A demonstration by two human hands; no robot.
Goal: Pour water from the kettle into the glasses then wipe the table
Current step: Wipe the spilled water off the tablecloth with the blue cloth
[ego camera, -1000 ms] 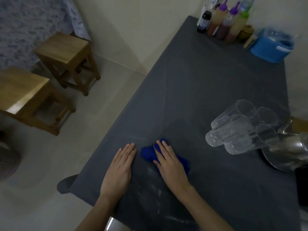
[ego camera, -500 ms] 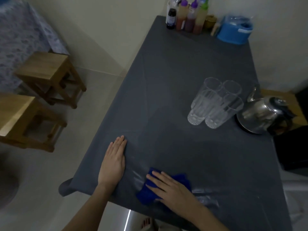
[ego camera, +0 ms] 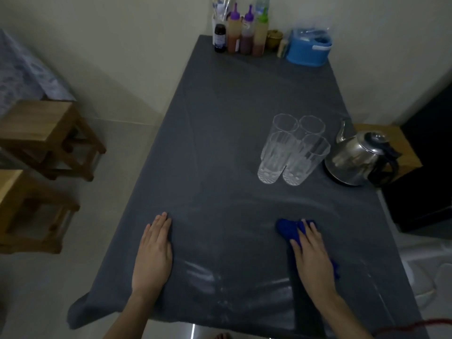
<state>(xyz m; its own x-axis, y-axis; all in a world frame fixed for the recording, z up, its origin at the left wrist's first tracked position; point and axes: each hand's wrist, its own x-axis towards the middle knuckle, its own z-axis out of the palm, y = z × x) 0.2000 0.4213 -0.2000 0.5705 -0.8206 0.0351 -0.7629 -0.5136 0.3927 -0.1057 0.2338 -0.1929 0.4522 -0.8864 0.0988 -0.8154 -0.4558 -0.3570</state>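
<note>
Head view: wiping is in hand, the right hand (ego camera: 311,258) pressing flat, fingers extended, on the blue cloth (ego camera: 289,228) at the table's (ego camera: 220,118) near right. The left hand (ego camera: 152,253) lies open, palm down, near left. Next likely calls for sweeping toward the glasses (ego camera: 291,150) and kettle (ego camera: 354,157), far right

Sauce bottles (ego camera: 245,33) with purple and green caps are standing in a row at the top centre of the frame, a small dark bottle (ego camera: 220,38) sitting at their left end. A blue plastic container (ego camera: 308,48) is resting just right of them. Two wooden stools (ego camera: 46,133) are standing on the pale floor at the left edge.
</note>
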